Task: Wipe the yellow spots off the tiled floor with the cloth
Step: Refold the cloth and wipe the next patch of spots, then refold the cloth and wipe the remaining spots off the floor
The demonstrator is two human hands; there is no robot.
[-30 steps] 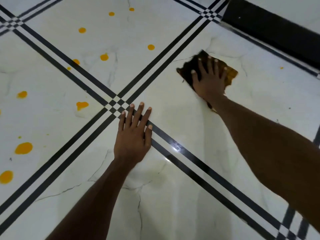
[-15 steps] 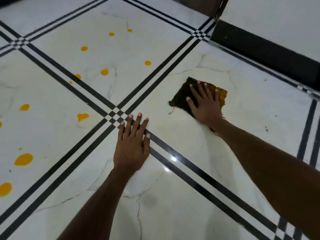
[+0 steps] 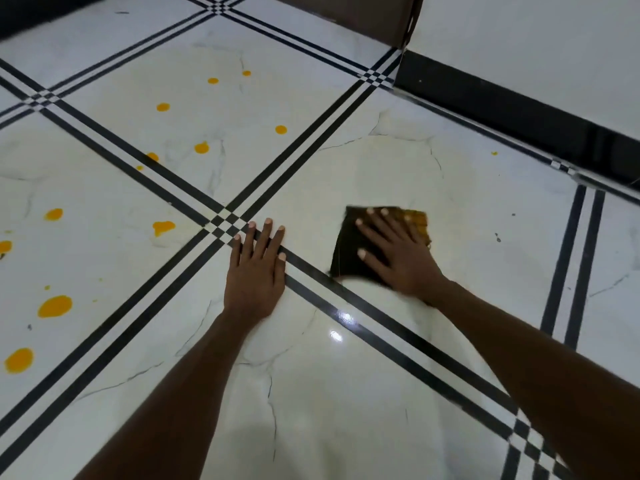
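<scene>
The right hand [image 3: 398, 258] pressed flat-fingered on the dark, yellow-stained square cloth [image 3: 349, 251] mid-wipe, the left hand [image 3: 254, 271] braced flat on the white tiled floor [image 3: 311, 393] — next, the yellow spots [image 3: 54, 306] leftward required wiping.

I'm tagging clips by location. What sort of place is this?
Probably an indoor room of a home or similar building: glossy white marble-look floor tiles with black striped borders, a black skirting strip under a white wall, and a brown wooden panel, perhaps a door.
</scene>
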